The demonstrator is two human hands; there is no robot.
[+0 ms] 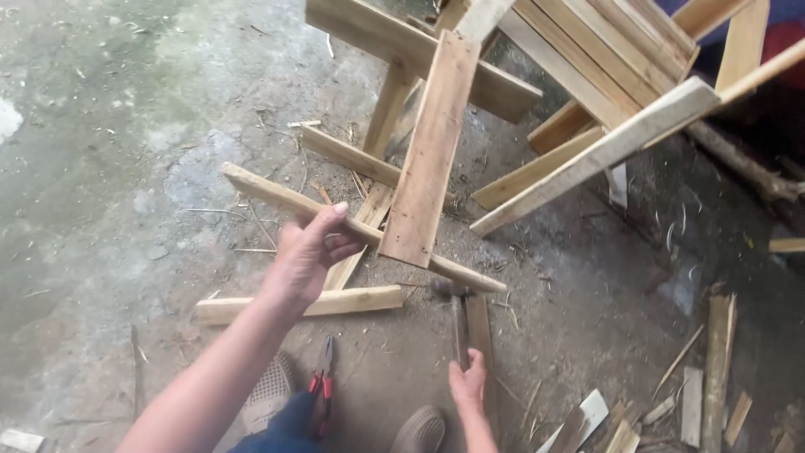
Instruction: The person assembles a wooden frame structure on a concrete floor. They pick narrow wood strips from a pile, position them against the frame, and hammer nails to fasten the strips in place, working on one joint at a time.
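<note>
Frame [436,126] stands part-built: your left hand [306,252] grips a loose slat [260,191] against it, right hand [468,382] closed on the hammer [457,319], slat not yet nailed

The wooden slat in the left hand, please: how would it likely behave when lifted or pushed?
The slat looks stiff: it spans straight from the left hand under the plank. It is thin, so probably light. Its flat faces suggest it would slide, not roll; the rough grain may give splinters.
</note>
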